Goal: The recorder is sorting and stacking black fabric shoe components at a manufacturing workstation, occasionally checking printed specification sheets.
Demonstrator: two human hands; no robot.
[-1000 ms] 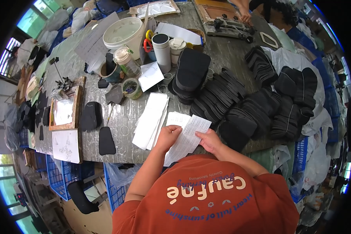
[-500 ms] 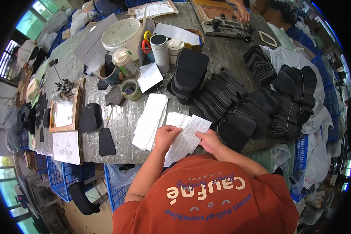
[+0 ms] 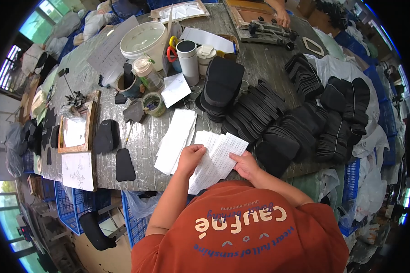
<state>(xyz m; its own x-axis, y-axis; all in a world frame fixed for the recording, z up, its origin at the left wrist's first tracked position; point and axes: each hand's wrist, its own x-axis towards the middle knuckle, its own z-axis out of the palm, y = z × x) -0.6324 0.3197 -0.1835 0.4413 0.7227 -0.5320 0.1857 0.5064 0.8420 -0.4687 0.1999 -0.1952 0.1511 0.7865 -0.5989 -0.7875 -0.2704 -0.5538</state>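
Both of my hands hold a sheaf of white printed paper slips [image 3: 221, 152] over the near edge of the grey table [image 3: 269, 59]. My left hand [image 3: 190, 157] pinches the slips on their left side, thumb on top. My right hand [image 3: 246, 164] grips their lower right corner. A second stack of long white paper strips [image 3: 176, 140] lies flat on the table just left of my left hand. Rows of black shoe-sole pieces [image 3: 278, 123] lie fanned out right beyond my right hand.
A white bucket [image 3: 143, 40], a white cylinder cup [image 3: 188, 58], jars and tape rolls [image 3: 153, 103] stand at the back. A wooden frame [image 3: 75, 131] and black cut pieces [image 3: 124, 165] lie at the left. Another person's hand [image 3: 283, 18] works at the far edge. Blue crates [image 3: 73, 207] sit below.
My hands have stayed on the paper slips with only a slight shift of the fingers. The other person's hand at the far edge has moved a little to the right.
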